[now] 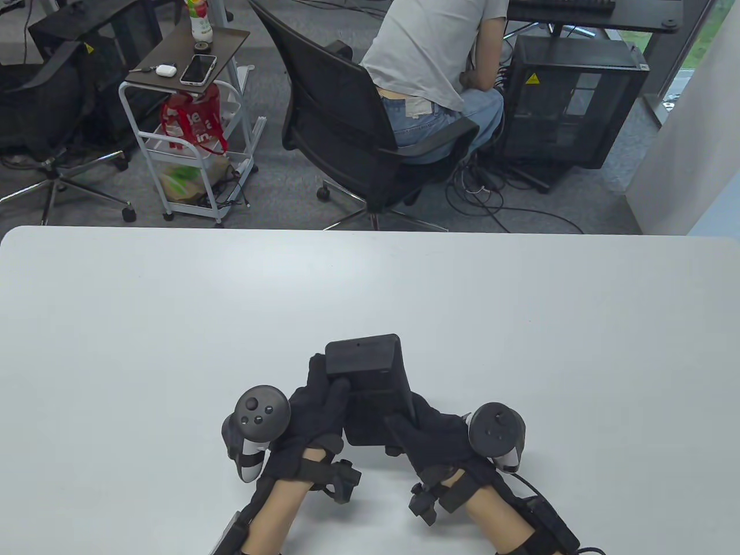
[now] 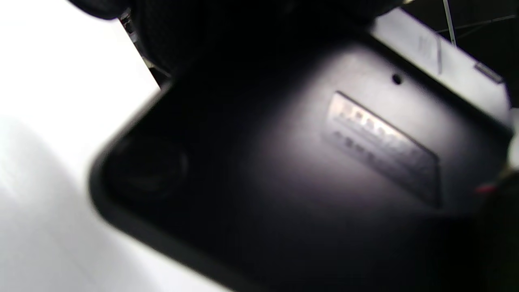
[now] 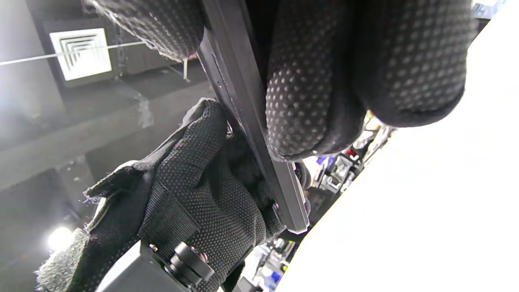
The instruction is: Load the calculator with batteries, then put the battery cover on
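The black calculator (image 1: 376, 393) is held back side up, just above the white table (image 1: 173, 324) near its front edge. My left hand (image 1: 315, 404) grips its left side, with the thumb pressing on the back near the raised top end. My right hand (image 1: 430, 430) grips its lower right side. The left wrist view shows the calculator's back (image 2: 284, 170) close up with a label plate (image 2: 381, 150) and a small hole. The right wrist view shows the calculator edge-on (image 3: 251, 121) between my right fingers (image 3: 300, 81) and my left hand (image 3: 194, 194). No loose batteries or separate cover are visible.
The table's far edge (image 1: 370, 230) runs across the middle of the table view. Beyond it a person sits in a black office chair (image 1: 347, 133), and a white cart (image 1: 185, 133) carries a phone and a bottle.
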A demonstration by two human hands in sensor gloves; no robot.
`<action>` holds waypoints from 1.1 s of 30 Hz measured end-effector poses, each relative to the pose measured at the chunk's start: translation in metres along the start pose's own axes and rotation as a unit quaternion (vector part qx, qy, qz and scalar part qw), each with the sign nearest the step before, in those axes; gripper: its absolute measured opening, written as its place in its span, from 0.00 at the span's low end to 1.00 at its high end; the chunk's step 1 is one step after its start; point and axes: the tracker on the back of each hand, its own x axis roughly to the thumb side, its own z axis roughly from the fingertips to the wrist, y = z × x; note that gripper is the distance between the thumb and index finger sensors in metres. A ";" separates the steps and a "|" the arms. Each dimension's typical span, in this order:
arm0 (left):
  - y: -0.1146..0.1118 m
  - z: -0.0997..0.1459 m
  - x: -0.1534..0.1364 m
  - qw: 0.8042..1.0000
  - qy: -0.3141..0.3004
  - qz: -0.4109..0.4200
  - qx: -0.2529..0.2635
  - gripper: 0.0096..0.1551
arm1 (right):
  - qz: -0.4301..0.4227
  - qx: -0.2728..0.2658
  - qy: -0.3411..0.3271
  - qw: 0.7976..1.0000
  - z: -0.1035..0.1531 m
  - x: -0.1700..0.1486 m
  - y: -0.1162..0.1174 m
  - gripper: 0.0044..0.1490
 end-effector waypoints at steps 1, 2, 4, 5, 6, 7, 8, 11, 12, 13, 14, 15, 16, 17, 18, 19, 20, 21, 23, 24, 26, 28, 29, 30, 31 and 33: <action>0.000 0.000 0.000 1.000 0.002 0.003 -0.002 0.50 | 0.006 0.000 0.000 1.000 0.000 0.000 0.000 0.37; -0.001 0.000 -0.001 1.000 0.003 0.010 -0.004 0.50 | 0.008 0.001 0.000 1.000 0.000 0.000 0.000 0.37; -0.001 -0.001 -0.002 1.000 0.002 0.021 -0.012 0.50 | 0.003 0.003 -0.001 1.000 0.000 0.000 0.000 0.37; -0.001 -0.001 -0.002 1.000 0.002 0.025 -0.012 0.51 | -0.006 0.005 0.001 1.000 0.000 0.000 0.000 0.38; -0.001 -0.001 -0.002 1.000 0.002 0.028 -0.011 0.51 | -0.018 0.006 0.002 1.000 0.000 -0.001 0.000 0.39; -0.001 -0.001 -0.002 1.000 0.002 0.028 -0.012 0.51 | -0.028 0.006 0.005 1.000 0.000 -0.002 0.000 0.39; -0.001 -0.001 -0.002 1.000 0.000 0.027 -0.013 0.51 | -0.049 0.005 0.009 0.999 0.000 -0.003 0.000 0.40; -0.003 -0.002 -0.003 0.999 -0.004 0.026 -0.026 0.54 | -0.090 -0.004 0.007 0.996 -0.002 -0.005 -0.005 0.39; -0.003 -0.002 -0.003 0.999 -0.003 0.023 -0.026 0.54 | -0.089 -0.007 0.008 0.996 -0.002 -0.005 -0.007 0.38; -0.004 -0.002 -0.003 1.000 -0.003 0.011 -0.023 0.55 | -0.077 -0.020 0.010 0.997 -0.003 -0.006 -0.012 0.39; -0.004 -0.002 -0.003 1.000 -0.002 -0.006 -0.023 0.55 | -0.071 -0.028 0.010 0.997 -0.003 -0.007 -0.016 0.39; -0.004 -0.002 -0.002 0.999 -0.004 -0.024 -0.025 0.55 | -0.066 -0.042 0.017 0.997 -0.003 -0.008 -0.022 0.39; -0.004 -0.002 -0.002 0.999 -0.009 -0.047 -0.023 0.54 | -0.052 -0.061 0.029 0.996 -0.002 -0.009 -0.031 0.39; -0.004 -0.003 -0.002 0.998 -0.010 -0.065 -0.023 0.54 | -0.040 -0.070 0.034 0.996 -0.002 -0.010 -0.035 0.39; -0.005 -0.003 -0.002 0.995 -0.012 -0.094 -0.028 0.54 | -0.014 -0.087 0.040 0.995 -0.002 -0.012 -0.044 0.39; -0.005 -0.003 -0.001 0.993 -0.013 -0.117 -0.028 0.54 | 0.009 -0.099 0.044 0.994 -0.001 -0.013 -0.052 0.39; -0.006 -0.003 -0.001 0.989 -0.017 -0.146 -0.031 0.54 | 0.035 -0.111 0.050 0.992 -0.001 -0.014 -0.059 0.39; -0.007 -0.004 -0.001 0.986 -0.019 -0.163 -0.035 0.54 | 0.066 -0.120 0.061 0.989 0.000 -0.016 -0.067 0.39; -0.009 -0.004 0.000 0.979 -0.020 -0.199 -0.045 0.54 | 0.119 -0.130 0.076 0.981 0.001 -0.019 -0.080 0.39; -0.011 -0.004 0.000 0.974 -0.023 -0.220 -0.049 0.54 | 0.155 -0.135 0.086 0.975 0.002 -0.020 -0.086 0.39; -0.014 -0.003 0.001 0.964 -0.026 -0.259 -0.056 0.55 | 0.227 -0.138 0.104 0.958 0.004 -0.021 -0.095 0.39; -0.018 -0.003 0.002 0.953 -0.026 -0.294 -0.066 0.55 | 0.285 -0.136 0.122 0.941 0.005 -0.022 -0.100 0.38; -0.021 -0.003 0.002 0.945 -0.026 -0.316 -0.075 0.55 | 0.319 -0.137 0.138 0.928 0.005 -0.023 -0.102 0.38; -0.022 -0.002 0.002 0.942 -0.026 -0.327 -0.076 0.55 | 0.337 -0.137 0.149 0.920 0.005 -0.024 -0.103 0.38; -0.025 -0.002 0.003 0.936 -0.028 -0.343 -0.081 0.55 | 0.362 -0.135 0.168 0.907 0.006 -0.026 -0.105 0.38; -0.027 -0.001 0.003 0.927 -0.028 -0.363 -0.087 0.55 | 0.398 -0.129 0.198 0.886 0.006 -0.030 -0.106 0.38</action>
